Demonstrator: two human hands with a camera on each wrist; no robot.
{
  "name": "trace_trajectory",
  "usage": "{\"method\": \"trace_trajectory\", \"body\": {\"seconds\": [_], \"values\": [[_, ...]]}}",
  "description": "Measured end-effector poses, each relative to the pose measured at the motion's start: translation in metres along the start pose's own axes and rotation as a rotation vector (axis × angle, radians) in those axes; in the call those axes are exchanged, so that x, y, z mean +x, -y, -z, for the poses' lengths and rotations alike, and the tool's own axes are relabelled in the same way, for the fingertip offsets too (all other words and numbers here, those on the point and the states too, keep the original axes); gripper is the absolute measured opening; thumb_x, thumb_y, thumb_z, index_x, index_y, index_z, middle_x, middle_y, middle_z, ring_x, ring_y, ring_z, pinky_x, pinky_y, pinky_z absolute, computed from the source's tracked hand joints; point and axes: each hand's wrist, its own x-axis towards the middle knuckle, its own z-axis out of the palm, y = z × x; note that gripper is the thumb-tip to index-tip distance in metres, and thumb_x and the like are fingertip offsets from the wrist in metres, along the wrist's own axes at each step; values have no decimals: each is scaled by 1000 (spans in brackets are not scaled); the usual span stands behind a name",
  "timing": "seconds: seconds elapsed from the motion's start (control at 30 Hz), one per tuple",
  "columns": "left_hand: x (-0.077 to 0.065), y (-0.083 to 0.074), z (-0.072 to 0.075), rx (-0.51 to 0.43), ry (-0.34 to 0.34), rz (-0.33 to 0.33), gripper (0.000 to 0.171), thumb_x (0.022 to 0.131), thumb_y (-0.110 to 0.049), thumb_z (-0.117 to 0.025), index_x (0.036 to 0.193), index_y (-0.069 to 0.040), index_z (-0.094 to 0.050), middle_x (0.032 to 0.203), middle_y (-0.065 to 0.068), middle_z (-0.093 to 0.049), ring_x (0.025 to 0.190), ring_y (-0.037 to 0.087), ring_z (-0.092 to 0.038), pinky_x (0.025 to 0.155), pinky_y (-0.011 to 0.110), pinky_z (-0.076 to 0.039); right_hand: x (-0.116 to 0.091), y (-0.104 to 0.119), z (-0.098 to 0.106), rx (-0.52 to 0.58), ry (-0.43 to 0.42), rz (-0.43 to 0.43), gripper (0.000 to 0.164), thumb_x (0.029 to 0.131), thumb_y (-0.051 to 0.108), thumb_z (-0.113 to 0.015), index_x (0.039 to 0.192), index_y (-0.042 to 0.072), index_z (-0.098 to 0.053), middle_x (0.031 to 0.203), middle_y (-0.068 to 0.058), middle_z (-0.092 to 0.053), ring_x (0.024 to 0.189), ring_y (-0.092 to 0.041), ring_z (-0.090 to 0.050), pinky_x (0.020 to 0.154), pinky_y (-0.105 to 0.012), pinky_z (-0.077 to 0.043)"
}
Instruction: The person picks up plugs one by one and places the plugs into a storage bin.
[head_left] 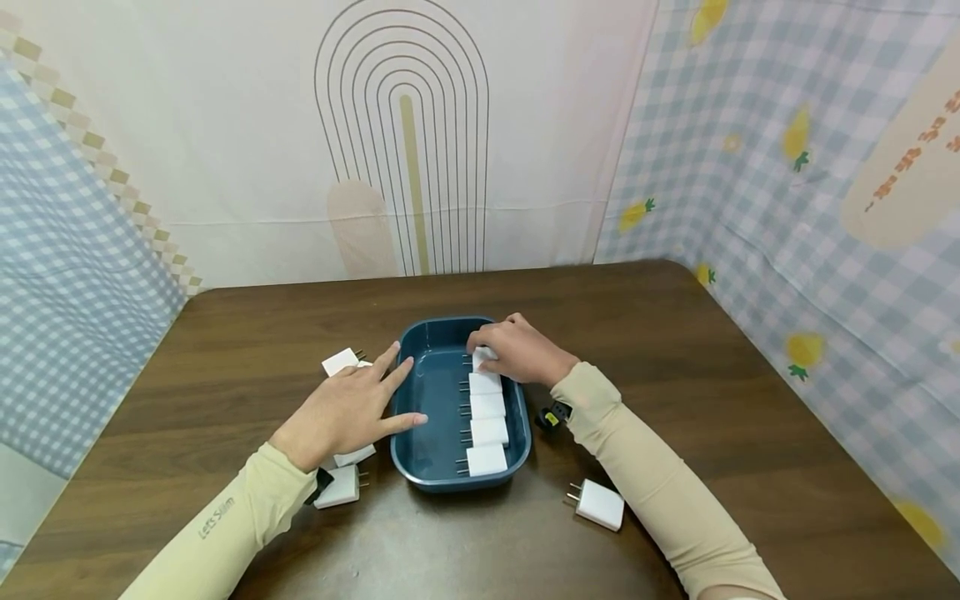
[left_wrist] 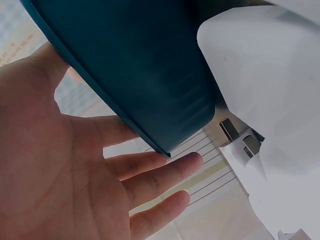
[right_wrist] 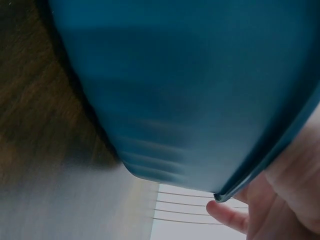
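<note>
A dark blue tray (head_left: 431,454) stands on the table with several white plug chargers (head_left: 487,406) lined up along its right side, prongs to the left. At the far end of that row, my right hand (head_left: 522,348) reaches over the rim and pinches a white plug charger (head_left: 483,357), which its fingers partly hide. My left hand (head_left: 351,414) is spread at the tray's left rim, fingers straight and holding nothing. In the left wrist view its fingertips lie at the tray's rim (left_wrist: 115,111). The right wrist view shows mostly the tray's outer wall (right_wrist: 165,90); the pinch is hidden there.
Several more white chargers lie left of the tray, partly under my left hand, including one at the back (head_left: 340,361) and one in front (head_left: 339,488). A single charger (head_left: 600,505) lies by my right forearm. Printed cloth (head_left: 247,150) hangs behind the wooden table (head_left: 450,550).
</note>
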Motion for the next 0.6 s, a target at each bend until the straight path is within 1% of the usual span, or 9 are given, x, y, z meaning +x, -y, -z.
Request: {"method": "trace_trajectory", "body": {"seconds": [0.2, 0.37, 0.6], "values": [[1, -1, 0, 17, -5, 4, 93, 93, -75, -46, 158, -9, -35, 167, 21, -24, 135, 43, -54, 113, 55, -44, -1, 0, 0, -6, 16, -3, 24, 95, 18, -72, 119, 16, -74, 125, -2, -73, 118, -17, -66, 99, -44, -41], [1, -1, 0, 13, -7, 2, 92, 94, -74, -46, 158, -9, -35, 167, 21, -24, 135, 43, -54, 114, 56, -43, 0, 0, 0, -16, 38, -12, 25, 96, 19, -71, 121, 17, -74, 127, -2, -72, 120, -18, -65, 99, -44, -41], [1, -1, 0, 7, -4, 3, 92, 94, -74, -47, 158, -9, -35, 167, 21, -24, 136, 43, -54, 114, 56, -43, 0, 1, 0, 5, 62, -23, 25, 97, 20, -70, 121, 17, -74, 128, -2, -72, 121, -19, -64, 98, -43, -41]]}}
